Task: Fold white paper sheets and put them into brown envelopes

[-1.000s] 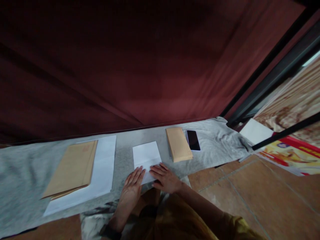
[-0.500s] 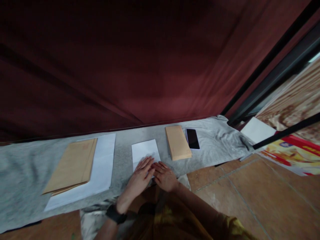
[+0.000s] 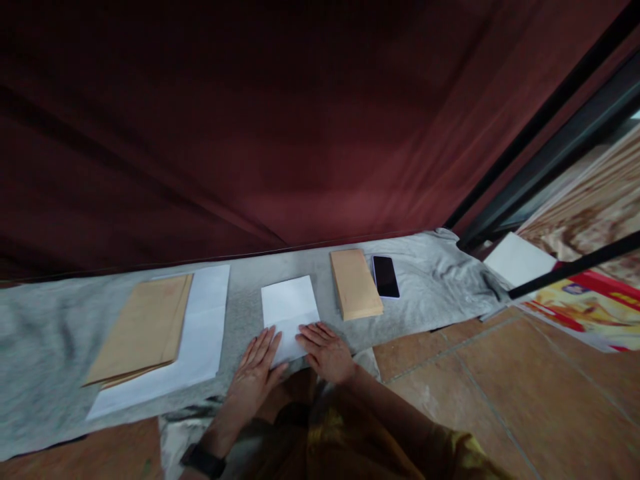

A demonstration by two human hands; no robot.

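A white sheet of paper (image 3: pixel 290 303), folded with a crease across it, lies in front of me on the grey cloth. My left hand (image 3: pixel 257 367) rests flat at the sheet's near left side, fingers stretched out. On the near right part of the paper lies my right hand (image 3: pixel 326 350), also flat with its fingers extended. Neither hand grips anything. Just right of the paper is a neat stack of brown envelopes (image 3: pixel 355 283). To the left, larger brown envelopes (image 3: pixel 143 327) lie on white paper sheets (image 3: pixel 203 347).
A phone (image 3: pixel 385 277) with a dark screen lies beyond the envelope stack. The grey cloth (image 3: pixel 430 280) covers the narrow surface, with a dark red curtain (image 3: pixel 300 133) behind it. Black metal bars (image 3: pixel 550 127) and a red and yellow printed box (image 3: pixel 595 307) are at the right.
My left hand has slid left and toward me, away from my right hand, baring the crease and lower part of the paper. My right hand has barely moved.
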